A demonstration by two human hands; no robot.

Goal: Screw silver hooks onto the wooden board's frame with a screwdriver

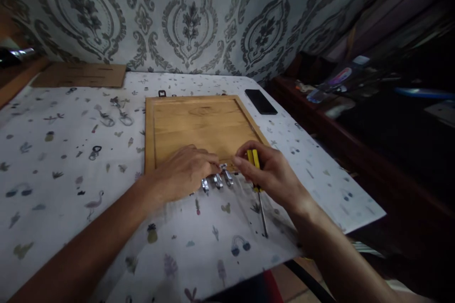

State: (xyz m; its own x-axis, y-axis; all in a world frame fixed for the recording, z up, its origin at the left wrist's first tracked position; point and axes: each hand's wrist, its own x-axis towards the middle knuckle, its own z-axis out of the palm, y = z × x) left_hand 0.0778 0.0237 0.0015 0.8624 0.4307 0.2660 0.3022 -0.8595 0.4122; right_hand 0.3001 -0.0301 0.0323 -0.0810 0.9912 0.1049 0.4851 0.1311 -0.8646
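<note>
A wooden framed board (199, 128) lies flat on the table. My left hand (188, 170) rests over its near edge, its fingers bent together at a small silver metal hook (227, 176); the exact grip is partly hidden. Two similar shiny metal pieces lie beside it, below my left fingers. My right hand (268, 165) is curled around the yellow handle of a screwdriver (255, 158). The tool's thin metal shaft points down toward the table's front edge. My right thumb and index finger come close together near the hook; whether they pinch a small part I cannot tell.
A patterned white cloth (64, 208) covers the table. Loose metal clasps (122, 112) lie to the left, and a black phone (260, 101) to the right. A cardboard piece (80, 75) is at the back left. A plastic bottle (337, 78) is on the dark furniture to the right.
</note>
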